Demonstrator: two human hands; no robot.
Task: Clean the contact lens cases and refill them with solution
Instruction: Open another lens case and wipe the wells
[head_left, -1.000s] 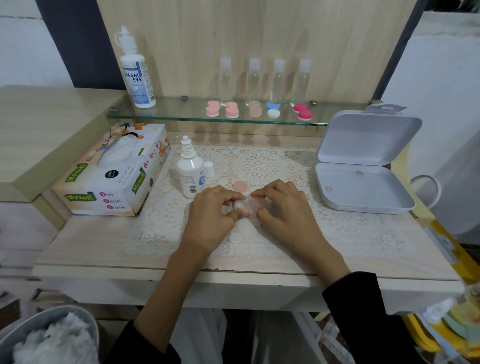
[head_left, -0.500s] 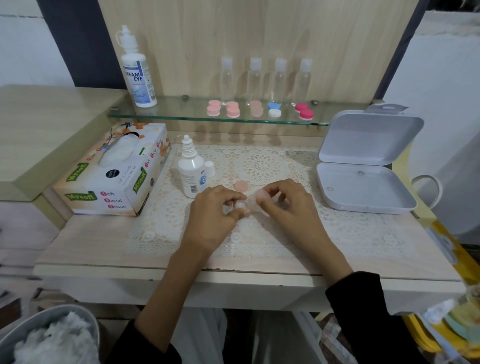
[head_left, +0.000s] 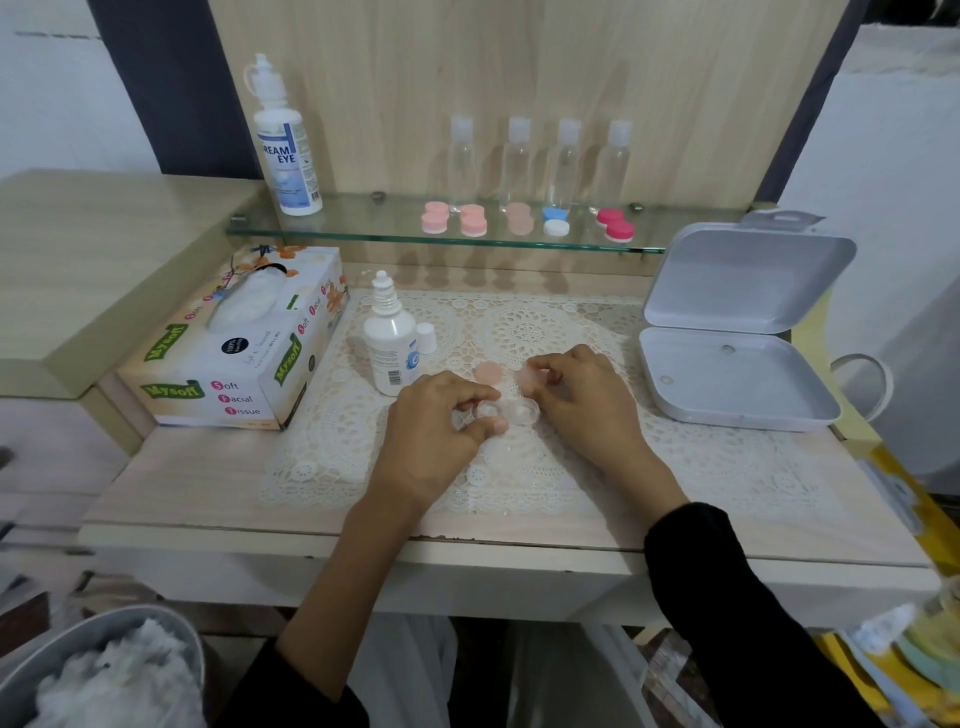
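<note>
Since a second ago, my right grip (head_left: 582, 400) has drawn back from the clear lens case (head_left: 511, 411). It is pinched on a pink cap (head_left: 531, 378), held just far of the case. My left grip (head_left: 436, 415) is clamped on the case's left end, low over the lace mat (head_left: 519, 322) at the middle of the counter (head_left: 208, 478). A second pink cap (head_left: 488, 373) lies on the mat just beyond. The uncapped solution bottle (head_left: 389, 343) stands to the left.
</note>
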